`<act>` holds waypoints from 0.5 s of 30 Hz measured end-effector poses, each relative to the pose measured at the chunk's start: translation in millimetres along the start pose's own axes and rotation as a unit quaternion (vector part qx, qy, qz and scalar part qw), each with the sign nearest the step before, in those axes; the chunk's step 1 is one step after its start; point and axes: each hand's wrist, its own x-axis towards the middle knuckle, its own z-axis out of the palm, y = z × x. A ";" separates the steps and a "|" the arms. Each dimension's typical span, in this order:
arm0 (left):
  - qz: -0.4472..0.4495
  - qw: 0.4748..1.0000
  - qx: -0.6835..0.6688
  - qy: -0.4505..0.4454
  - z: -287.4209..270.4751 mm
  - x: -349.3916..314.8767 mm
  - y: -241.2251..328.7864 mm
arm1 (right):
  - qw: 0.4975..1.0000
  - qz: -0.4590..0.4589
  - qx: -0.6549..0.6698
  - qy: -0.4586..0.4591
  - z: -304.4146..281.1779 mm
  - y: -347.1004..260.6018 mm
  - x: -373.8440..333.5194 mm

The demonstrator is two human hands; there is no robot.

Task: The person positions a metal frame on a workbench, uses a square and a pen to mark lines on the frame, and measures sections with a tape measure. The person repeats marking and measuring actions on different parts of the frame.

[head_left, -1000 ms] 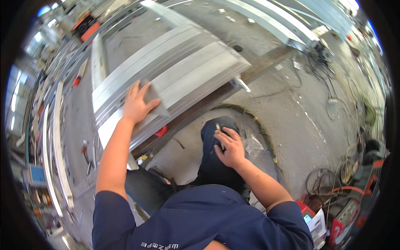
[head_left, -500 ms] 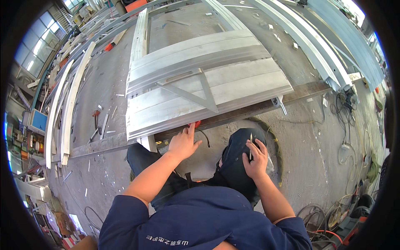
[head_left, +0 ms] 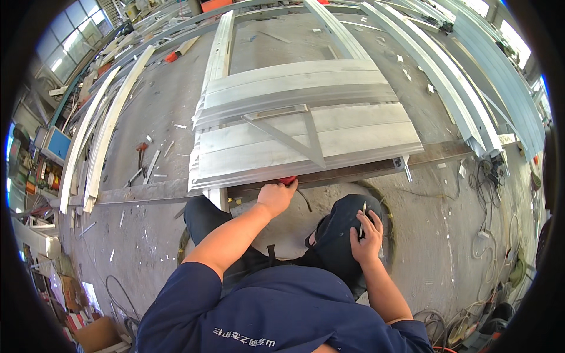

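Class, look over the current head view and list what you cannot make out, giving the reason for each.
All in the head view:
- Red object: partly covered by the left hand; its kind can't be told.
- Slim pointed tool: its lower part is hidden by the right hand.
- Orange-red thing: cut off by the upper edge.
- White floor scrap: too small to identify.

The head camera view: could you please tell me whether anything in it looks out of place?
Mildly, yes: left of the silver metal panels, a small red-and-dark object and thin silver metal strips lie loose at differing angles on the grey floor, which looks untidy.
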 end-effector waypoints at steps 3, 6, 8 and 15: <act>0.072 0.987 -0.003 0.141 28.8 -14.2 -12.6 | 1.000 -0.008 -0.005 -0.004 0.3 -3.2 2.8; 0.060 0.957 -0.145 0.244 20.9 -34.0 1.6 | 0.998 0.038 0.056 0.002 -0.7 -10.0 0.2; 0.039 0.934 -0.280 0.218 -9.2 -51.7 20.4 | 0.965 0.116 0.230 -0.040 -0.1 -23.2 -0.2; 0.112 0.843 -0.488 0.194 -78.1 -82.9 80.6 | 0.543 0.352 0.746 -0.155 38.1 -45.8 -12.8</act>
